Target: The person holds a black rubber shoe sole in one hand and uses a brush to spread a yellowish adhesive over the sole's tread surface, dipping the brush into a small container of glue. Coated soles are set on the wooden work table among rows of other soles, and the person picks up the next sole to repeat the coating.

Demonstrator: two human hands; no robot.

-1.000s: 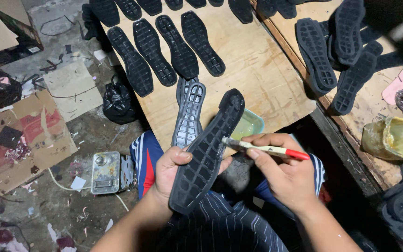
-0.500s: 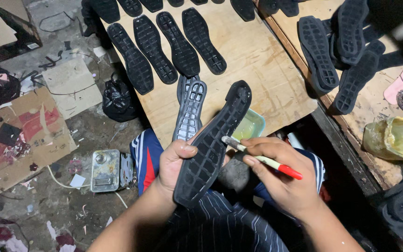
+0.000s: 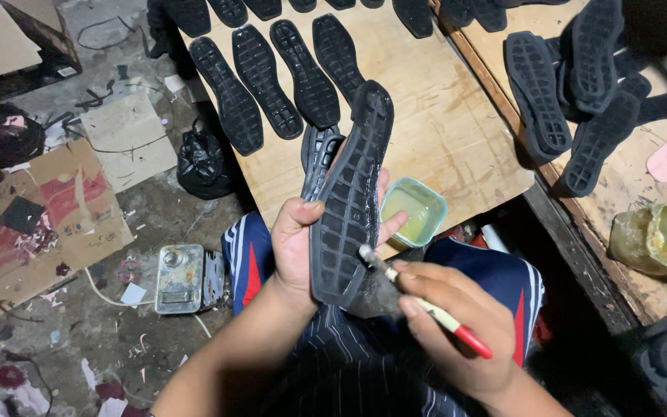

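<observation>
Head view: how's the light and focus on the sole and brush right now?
Head view: the black sole in the left hand is sharp, with wet glare along its edge; the brush in the right hand is slightly soft; the lower right corner is in deep shadow.

The shoe sole [image 3: 349, 201] is black with a grid tread pattern. The brush [image 3: 426, 305] has a pale handle and a red end. The small tub [image 3: 414, 210] is light green. The shorts [image 3: 496, 274] are navy with red and white stripes. The board [image 3: 441, 131] is tan.
</observation>
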